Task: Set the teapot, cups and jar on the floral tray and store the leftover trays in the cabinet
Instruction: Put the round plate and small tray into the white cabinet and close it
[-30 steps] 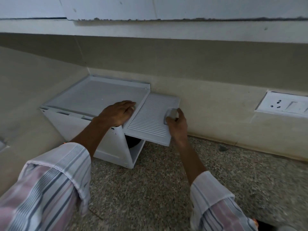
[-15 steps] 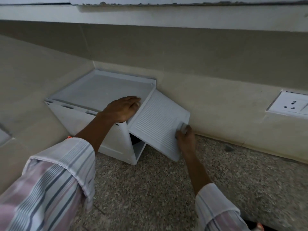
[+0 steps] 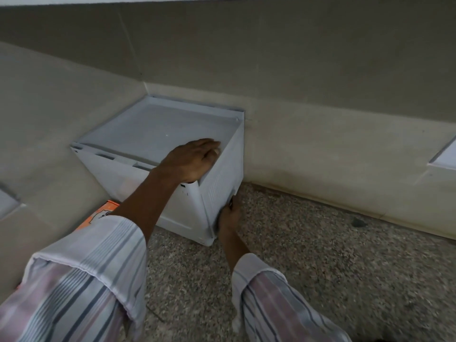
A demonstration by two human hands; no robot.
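A small white plastic cabinet (image 3: 158, 129) stands in the corner on a speckled stone counter. Its ribbed door (image 3: 222, 183) hangs down against the cabinet's right side, nearly flush. My left hand (image 3: 191, 160) lies flat on the cabinet's top front corner, fingers spread. My right hand (image 3: 228, 215) grips the handle at the door's lower edge. What is inside the cabinet is hidden. No teapot, cups, jar or trays are in sight.
Beige tiled walls meet behind the cabinet. An orange box (image 3: 103, 213) peeks out at the cabinet's left foot, partly behind my sleeve. A white switch plate (image 3: 444, 156) sits on the right wall. The speckled counter (image 3: 345, 267) stretches to the right.
The door has swung down from nearly level to hanging against the cabinet, with my right hand following it down. My left hand has stayed on the top. The view has moved closer.
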